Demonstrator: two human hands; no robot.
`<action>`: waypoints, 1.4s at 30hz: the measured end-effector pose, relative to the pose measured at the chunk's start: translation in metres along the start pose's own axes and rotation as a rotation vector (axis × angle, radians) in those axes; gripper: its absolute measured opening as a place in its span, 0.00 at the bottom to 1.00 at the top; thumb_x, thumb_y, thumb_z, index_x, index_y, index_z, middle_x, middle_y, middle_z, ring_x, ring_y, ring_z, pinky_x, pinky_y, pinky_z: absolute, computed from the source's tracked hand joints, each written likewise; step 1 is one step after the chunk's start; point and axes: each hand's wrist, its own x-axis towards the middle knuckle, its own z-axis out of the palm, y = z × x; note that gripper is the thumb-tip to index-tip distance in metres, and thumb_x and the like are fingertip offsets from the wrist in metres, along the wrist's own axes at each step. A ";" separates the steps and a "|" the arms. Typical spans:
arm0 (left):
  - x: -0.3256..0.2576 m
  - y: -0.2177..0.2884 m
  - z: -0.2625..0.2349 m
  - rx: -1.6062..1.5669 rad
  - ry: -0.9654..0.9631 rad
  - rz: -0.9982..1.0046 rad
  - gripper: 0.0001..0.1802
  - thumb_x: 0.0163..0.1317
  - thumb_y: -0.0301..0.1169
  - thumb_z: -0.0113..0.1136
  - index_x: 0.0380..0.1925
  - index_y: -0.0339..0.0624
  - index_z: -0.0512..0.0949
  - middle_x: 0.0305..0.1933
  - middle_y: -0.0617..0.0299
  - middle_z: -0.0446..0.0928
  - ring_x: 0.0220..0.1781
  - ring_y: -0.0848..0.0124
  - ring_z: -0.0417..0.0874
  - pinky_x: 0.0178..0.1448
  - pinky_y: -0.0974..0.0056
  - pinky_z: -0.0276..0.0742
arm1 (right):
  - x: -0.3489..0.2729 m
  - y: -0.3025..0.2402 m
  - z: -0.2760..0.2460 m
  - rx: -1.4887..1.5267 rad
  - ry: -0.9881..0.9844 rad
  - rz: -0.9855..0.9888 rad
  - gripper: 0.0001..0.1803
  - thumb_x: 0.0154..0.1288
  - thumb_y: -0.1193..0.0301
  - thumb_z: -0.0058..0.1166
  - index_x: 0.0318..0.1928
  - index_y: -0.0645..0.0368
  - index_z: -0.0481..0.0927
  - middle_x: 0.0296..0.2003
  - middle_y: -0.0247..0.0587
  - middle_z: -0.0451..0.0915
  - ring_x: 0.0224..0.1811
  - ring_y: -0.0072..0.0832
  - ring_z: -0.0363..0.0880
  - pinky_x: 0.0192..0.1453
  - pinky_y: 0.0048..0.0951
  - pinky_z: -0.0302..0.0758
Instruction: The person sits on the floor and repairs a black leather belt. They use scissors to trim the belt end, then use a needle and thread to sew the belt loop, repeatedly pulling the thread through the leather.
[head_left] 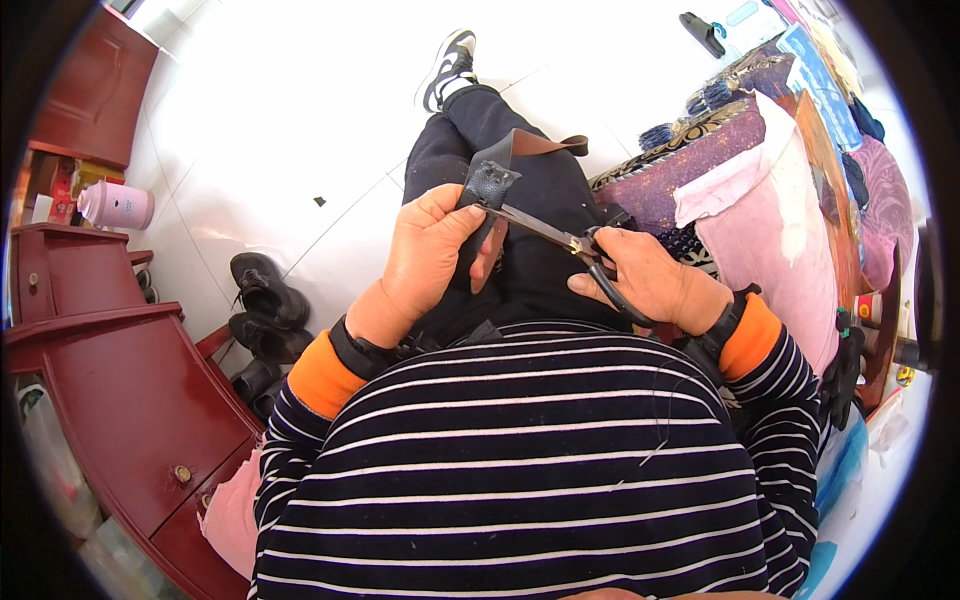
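Note:
Above my lap, my left hand (432, 245) pinches a black leather-like strip (490, 183) between thumb and fingers. A brown strap (540, 143) runs on from its upper end across my thigh; whether it is the strip's reverse side I cannot tell. My right hand (650, 280) is closed around the black handles of a pair of scissors (545, 228). The blades point left, and their tips meet the strip beside my left thumb. How far the blades are apart is hard to make out.
Dark red wooden cabinets (130, 420) stand at the left, with a pink can (117, 205) on one. Black shoes (268, 290) lie on the white tiled floor beside them. At the right, pink cloth (770, 240) and patterned fabric (670, 170) cover a seat or table.

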 end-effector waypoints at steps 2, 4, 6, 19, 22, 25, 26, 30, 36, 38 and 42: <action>0.000 0.000 0.000 -0.002 -0.003 -0.006 0.09 0.70 0.25 0.45 0.30 0.35 0.72 0.22 0.58 0.74 0.16 0.73 0.73 0.18 0.70 0.68 | -0.001 -0.001 -0.001 -0.037 -0.005 0.014 0.30 0.61 0.45 0.57 0.33 0.66 0.71 0.27 0.58 0.76 0.33 0.55 0.78 0.38 0.46 0.74; 0.000 0.000 0.000 -0.004 0.005 -0.015 0.09 0.70 0.25 0.45 0.31 0.35 0.72 0.22 0.59 0.74 0.16 0.74 0.73 0.19 0.70 0.69 | -0.003 -0.001 -0.002 -0.057 0.015 0.012 0.30 0.61 0.45 0.56 0.33 0.66 0.72 0.27 0.58 0.76 0.33 0.55 0.78 0.38 0.46 0.74; 0.000 0.000 0.000 -0.003 -0.009 -0.010 0.09 0.70 0.25 0.45 0.31 0.36 0.73 0.23 0.59 0.74 0.16 0.74 0.73 0.19 0.70 0.69 | -0.005 -0.002 -0.003 -0.074 0.054 0.017 0.30 0.62 0.46 0.56 0.33 0.66 0.72 0.26 0.57 0.76 0.33 0.55 0.78 0.38 0.46 0.74; -0.001 -0.004 0.000 0.077 -0.019 -0.048 0.08 0.69 0.26 0.48 0.31 0.37 0.74 0.23 0.61 0.75 0.16 0.77 0.72 0.21 0.73 0.69 | -0.006 -0.002 -0.014 -0.028 0.019 0.039 0.31 0.64 0.45 0.53 0.28 0.65 0.73 0.24 0.57 0.75 0.30 0.53 0.77 0.36 0.45 0.72; -0.002 -0.005 -0.001 0.073 -0.014 -0.061 0.08 0.69 0.26 0.49 0.31 0.37 0.74 0.23 0.62 0.76 0.16 0.78 0.72 0.21 0.74 0.68 | -0.004 -0.002 -0.013 0.061 -0.055 0.090 0.33 0.64 0.43 0.52 0.27 0.66 0.73 0.23 0.57 0.74 0.28 0.52 0.76 0.35 0.45 0.72; -0.002 -0.005 -0.002 0.091 -0.023 -0.045 0.08 0.69 0.26 0.49 0.30 0.37 0.74 0.23 0.62 0.76 0.16 0.78 0.72 0.21 0.74 0.69 | -0.002 -0.003 -0.011 0.107 -0.053 0.065 0.34 0.64 0.42 0.51 0.26 0.67 0.73 0.22 0.57 0.74 0.27 0.52 0.76 0.34 0.44 0.73; -0.002 -0.005 -0.002 0.088 -0.027 -0.047 0.08 0.69 0.26 0.49 0.30 0.37 0.74 0.23 0.62 0.76 0.16 0.78 0.72 0.21 0.74 0.69 | -0.001 -0.004 -0.011 0.088 -0.032 0.058 0.34 0.64 0.42 0.52 0.26 0.67 0.73 0.21 0.57 0.74 0.26 0.52 0.76 0.33 0.43 0.73; -0.002 -0.004 -0.002 0.082 -0.020 -0.060 0.09 0.69 0.26 0.49 0.30 0.37 0.74 0.23 0.62 0.76 0.15 0.78 0.72 0.21 0.74 0.69 | 0.000 -0.004 -0.009 0.038 0.009 0.054 0.34 0.65 0.42 0.52 0.27 0.67 0.74 0.21 0.57 0.74 0.27 0.52 0.77 0.33 0.42 0.74; -0.002 -0.003 -0.001 0.084 -0.016 -0.071 0.09 0.69 0.26 0.49 0.30 0.37 0.74 0.22 0.62 0.76 0.15 0.78 0.72 0.21 0.74 0.69 | -0.001 0.000 -0.005 0.057 0.048 0.041 0.29 0.64 0.48 0.56 0.26 0.67 0.74 0.20 0.58 0.74 0.25 0.52 0.78 0.31 0.42 0.74; -0.003 -0.003 -0.001 0.078 -0.021 -0.076 0.09 0.69 0.26 0.49 0.30 0.37 0.74 0.22 0.62 0.76 0.15 0.78 0.72 0.21 0.74 0.69 | -0.002 0.002 -0.003 0.084 0.069 0.024 0.28 0.64 0.51 0.58 0.25 0.67 0.74 0.19 0.58 0.74 0.23 0.52 0.77 0.30 0.42 0.74; -0.003 -0.004 -0.001 0.080 -0.028 -0.080 0.08 0.69 0.26 0.49 0.30 0.36 0.74 0.23 0.61 0.76 0.15 0.78 0.72 0.21 0.74 0.69 | -0.001 0.008 0.002 0.078 0.101 -0.012 0.25 0.62 0.55 0.61 0.24 0.66 0.73 0.19 0.58 0.74 0.23 0.52 0.77 0.29 0.42 0.74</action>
